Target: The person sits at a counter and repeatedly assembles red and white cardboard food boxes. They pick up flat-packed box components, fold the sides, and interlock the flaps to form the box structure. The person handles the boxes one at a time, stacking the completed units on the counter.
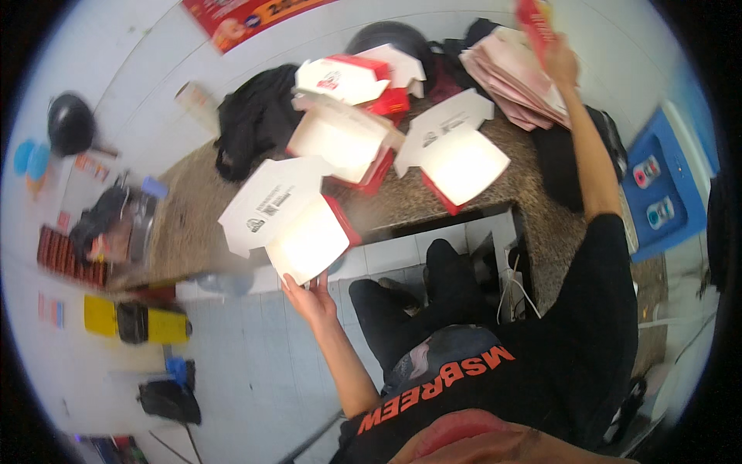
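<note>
left hand: grips open box, fingers partly behind it
right hand: pinches red flat (cut off, blurred) over stack
surface: left end smeared

We hold an open white carton with red outer walls at the near edge of the desk, our left hand under it, its lid flap bearing a black printed label. Another open carton of the same kind lies near the desk's inner corner. Between them, farther back, more red-and-white cartons lie heaped toward the far edge. At the far right corner sits a stack of flat pinkish carton blanks; our right hand lifts a red flat blank above it. A red and yellow poster hangs on the wall beyond.
</note>
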The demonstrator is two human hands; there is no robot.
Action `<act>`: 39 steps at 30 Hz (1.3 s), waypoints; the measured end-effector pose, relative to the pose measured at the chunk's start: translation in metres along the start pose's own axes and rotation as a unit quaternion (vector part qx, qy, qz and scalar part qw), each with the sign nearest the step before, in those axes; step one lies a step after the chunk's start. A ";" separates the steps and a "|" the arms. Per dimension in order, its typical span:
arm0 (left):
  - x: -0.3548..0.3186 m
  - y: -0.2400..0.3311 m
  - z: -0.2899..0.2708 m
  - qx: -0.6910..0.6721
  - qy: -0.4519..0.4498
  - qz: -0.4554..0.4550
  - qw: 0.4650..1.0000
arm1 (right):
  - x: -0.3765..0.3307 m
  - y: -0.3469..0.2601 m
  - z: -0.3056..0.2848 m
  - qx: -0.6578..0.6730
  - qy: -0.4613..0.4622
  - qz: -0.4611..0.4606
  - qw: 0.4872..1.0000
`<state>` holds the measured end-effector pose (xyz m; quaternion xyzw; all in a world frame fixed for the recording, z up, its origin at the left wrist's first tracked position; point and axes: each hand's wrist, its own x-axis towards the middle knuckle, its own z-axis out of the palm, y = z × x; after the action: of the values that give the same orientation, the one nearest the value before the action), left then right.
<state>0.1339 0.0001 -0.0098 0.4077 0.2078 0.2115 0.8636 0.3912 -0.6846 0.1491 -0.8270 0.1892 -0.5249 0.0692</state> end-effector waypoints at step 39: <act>0.041 -0.012 -0.041 0.478 0.075 0.463 0.743 | -0.259 -0.288 -0.287 0.642 -0.388 -0.405 0.523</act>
<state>0.1481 0.0402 -0.0505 0.7961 0.1310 0.4880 0.3329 0.1066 -0.2962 0.1475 -0.6684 -0.5996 -0.1028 0.4279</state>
